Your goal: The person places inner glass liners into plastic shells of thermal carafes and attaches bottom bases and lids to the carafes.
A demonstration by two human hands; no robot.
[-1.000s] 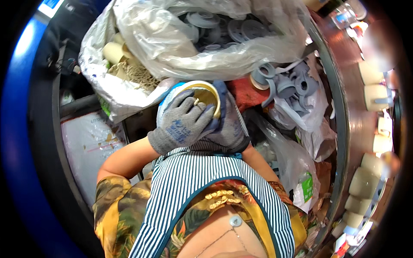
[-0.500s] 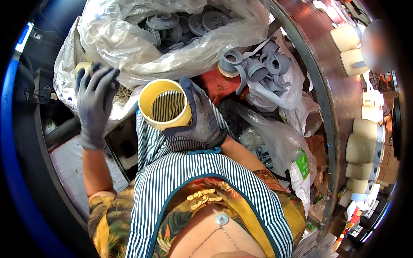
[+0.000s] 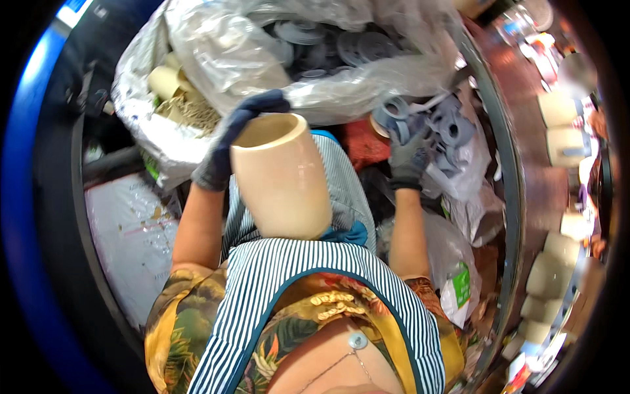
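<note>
A cream, barrel-shaped jug body leans above my lap, its open mouth toward the top left and its base against my apron. My gloved left hand holds it by the rim, fingers across the far side. To the right, my gloved right hand reaches to a grey plastic collar with a handle, its fingers closed about the handle part. That collar sits on a cream ring beside more grey handled collars in a clear plastic bag. My right fingertips are partly blurred.
A large clear plastic bag at the back holds grey round lids. Left of it, a white sack contains cream pieces and twine. A metal-edged table at the right carries several cream jugs. Red cloth lies ahead.
The jug body has passed from my right hand to my left and turned so its side shows. My right hand has moved right to the grey collars.
</note>
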